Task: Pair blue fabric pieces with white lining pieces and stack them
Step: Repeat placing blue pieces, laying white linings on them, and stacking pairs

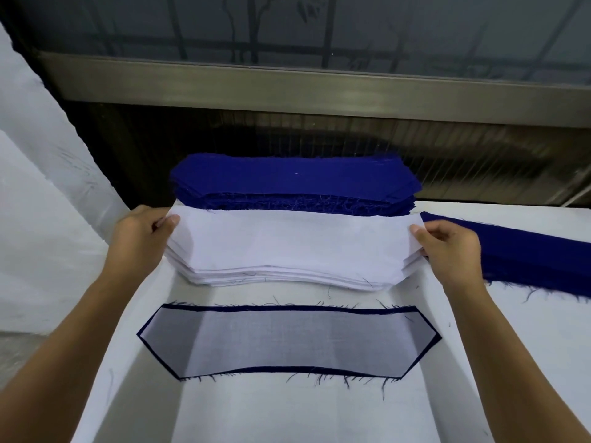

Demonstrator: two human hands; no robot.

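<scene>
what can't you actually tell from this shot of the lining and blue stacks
- Head view: how many layers of the white lining stack the left hand and right hand pinch; their fingers tuck beneath it.
- Blue fabric stack: near lower edge hidden behind the lining.
- Blue pieces at right: cut off by the frame edge.

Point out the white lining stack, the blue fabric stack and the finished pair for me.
white lining stack [287, 247], head view, middle of top sheet.
blue fabric stack [294, 179], head view, top piece.
finished pair [287, 340], head view, centre of its lining.

White-covered table [287, 417], metal window sill [319, 89], grey pane [415, 24]
</scene>
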